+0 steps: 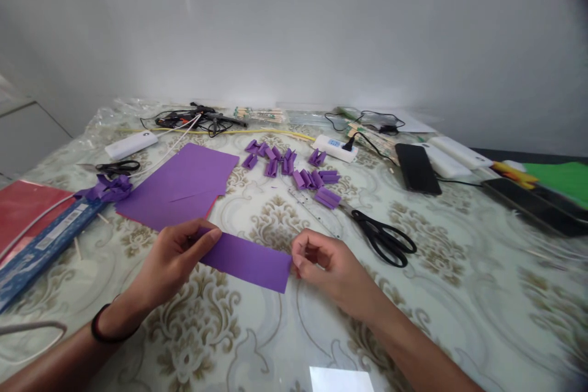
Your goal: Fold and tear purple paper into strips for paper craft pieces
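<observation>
A strip of purple paper point(248, 262) is stretched between my two hands, just above the patterned table. My left hand point(177, 257) pinches its left end, thumb on top. At the right end, my right hand point(328, 266) has its fingers curled closed at the upper corner. Beyond the strip lies a larger sheet of purple paper point(184, 177) with a slit in it and red showing under its edge. Several small folded purple paper pieces point(287, 162) sit farther back. Black-handled scissors point(381, 236) lie to the right, beside a clear ruler point(315, 211).
On the left are a red sheet point(22, 208), a blue box point(46, 245), crumpled purple paper point(108, 188) and smaller scissors point(117, 167). Cables point(197, 119) and a white power strip point(335, 147) lie at the back. Phones point(417, 168) and a green sheet point(560, 179) are at right.
</observation>
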Motion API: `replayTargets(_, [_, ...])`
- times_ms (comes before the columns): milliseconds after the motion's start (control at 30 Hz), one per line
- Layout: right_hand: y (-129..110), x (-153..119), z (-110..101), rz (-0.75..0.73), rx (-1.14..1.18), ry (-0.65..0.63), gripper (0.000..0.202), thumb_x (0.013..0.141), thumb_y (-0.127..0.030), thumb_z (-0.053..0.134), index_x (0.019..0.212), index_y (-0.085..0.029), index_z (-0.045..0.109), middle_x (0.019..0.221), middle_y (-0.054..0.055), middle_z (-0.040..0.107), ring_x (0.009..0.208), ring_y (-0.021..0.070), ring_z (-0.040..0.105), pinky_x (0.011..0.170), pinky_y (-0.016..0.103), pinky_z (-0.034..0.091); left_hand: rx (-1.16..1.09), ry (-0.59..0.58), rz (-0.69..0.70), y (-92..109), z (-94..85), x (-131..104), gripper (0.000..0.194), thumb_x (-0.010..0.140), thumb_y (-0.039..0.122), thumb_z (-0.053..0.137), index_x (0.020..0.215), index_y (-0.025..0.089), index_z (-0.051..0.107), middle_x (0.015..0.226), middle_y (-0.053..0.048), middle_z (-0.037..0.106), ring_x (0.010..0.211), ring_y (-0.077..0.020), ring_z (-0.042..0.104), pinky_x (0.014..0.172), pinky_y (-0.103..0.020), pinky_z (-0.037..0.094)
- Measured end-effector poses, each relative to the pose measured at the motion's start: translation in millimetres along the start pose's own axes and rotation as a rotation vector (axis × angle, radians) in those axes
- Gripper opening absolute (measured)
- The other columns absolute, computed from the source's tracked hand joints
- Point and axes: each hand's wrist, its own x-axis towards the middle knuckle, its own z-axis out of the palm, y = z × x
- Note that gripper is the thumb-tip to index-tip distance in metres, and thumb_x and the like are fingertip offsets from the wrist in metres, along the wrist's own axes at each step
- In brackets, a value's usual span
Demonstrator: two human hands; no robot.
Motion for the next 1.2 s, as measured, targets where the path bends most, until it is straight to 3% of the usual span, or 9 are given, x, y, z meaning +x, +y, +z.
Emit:
replayTargets(267, [-4, -6, -10, -0.125, -0.03, 0.041, 0.017, 0.099, -0.034, 0.059, 0.088, -0.022, 0.062, 0.083, 0.001, 0.06, 0.078, 0.0186, 0.057, 0.074, 0.032, 0.046, 0.093, -0.089, 0.046, 0, 0.6, -1, 0.035, 0.1, 0.05, 0.063, 0.089, 0.018, 0.075, 0.071, 0.001, 0.065, 0.064, -0.0137, 0.051, 0.057, -0.022, 0.037])
replayTargets(400, [-8, -11, -4, -0.253, -0.186, 0.072, 0.006, 0.096, -0.027, 0.064, 0.1, -0.022, 0.066, 0.099, 0.004, 0.063, 0.095, 0.022, 0.061, 0.089, 0.035, 0.047, 0.114, -0.155, 0.097, 4, 5.5, -5, 0.034, 0.1, 0.045, 0.063, 0.084, 0.018, 0.076, 0.073, 0.0, 0.07, 0.066, -0.0148, 0.056, 0.061, -0.024, 0.042])
replayTargets(467, [-9, -11, 1, -0.287, -0.252, 0.072, 0.009, 0.094, -0.024, 0.066, 0.104, -0.023, 0.067, 0.104, 0.005, 0.064, 0.099, 0.0222, 0.061, 0.091, 0.035, 0.047, 0.114, -0.18, 0.117, 7, 7.2, -6, 0.03, 0.1, 0.042, 0.064, 0.084, 0.019, 0.077, 0.078, -0.001, 0.075, 0.07, -0.0162, 0.062, 0.065, -0.024, 0.046])
replayTargets(600, [-6, -10, 10, -0.262, -0.271, 0.057, 0.004, 0.094, -0.021, 0.065, 0.095, -0.022, 0.067, 0.092, 0.002, 0.066, 0.088, 0.0193, 0.062, 0.082, 0.032, 0.047, 0.109, -0.186, 0.16, 11, 9.4, -7, 0.025, 0.1, 0.038, 0.065, 0.087, 0.022, 0.078, 0.082, 0.0, 0.079, 0.074, -0.0166, 0.069, 0.068, -0.024, 0.05])
replayTargets(767, [-1, -11, 18, -0.245, -0.28, 0.062, 0.012, 0.09, -0.014, 0.063, 0.081, -0.022, 0.064, 0.079, -0.001, 0.063, 0.074, 0.0156, 0.059, 0.069, 0.027, 0.044, 0.158, -0.201, 0.222, 9, 14.1, -8, 0.016, 0.099, 0.033, 0.067, 0.098, 0.024, 0.079, 0.09, 0.0, 0.082, 0.081, -0.0178, 0.075, 0.076, -0.026, 0.055])
replayTargets(867, [1, -14, 25, -0.291, -0.309, 0.056, 0.013, 0.088, -0.01, 0.062, 0.081, -0.022, 0.062, 0.078, -0.001, 0.061, 0.073, 0.0147, 0.058, 0.067, 0.026, 0.044, 0.159, -0.191, 0.302, 10, 18.2, -12, 0.011, 0.098, 0.029, 0.069, 0.105, 0.026, 0.078, 0.098, -0.001, 0.082, 0.089, -0.019, 0.076, 0.081, -0.029, 0.057])
replayTargets(1000, [1, -19, 36, -0.409, -0.333, 0.039, 0.015, 0.088, -0.007, 0.059, 0.084, -0.021, 0.06, 0.08, -0.001, 0.059, 0.072, 0.014, 0.057, 0.066, 0.026, 0.044, 0.188, -0.191, 0.47, 14, 25.4, -19, 0.007, 0.097, 0.021, 0.07, 0.098, 0.026, 0.075, 0.095, -0.002, 0.079, 0.088, -0.0197, 0.074, 0.081, -0.031, 0.059])
replayTargets(1200, [4, -21, 47, -0.538, -0.4, 0.054, 0.018, 0.087, -0.004, 0.06, 0.085, -0.021, 0.057, 0.08, 0.0, 0.061, 0.073, 0.0147, 0.058, 0.067, 0.027, 0.045, 0.361, -0.137, 0.706, 20, 34.7, -22, 0.018, 0.094, 0.004, 0.065, 0.09, 0.021, 0.07, 0.083, -0.002, 0.078, 0.08, -0.02, 0.071, 0.077, -0.035, 0.056])
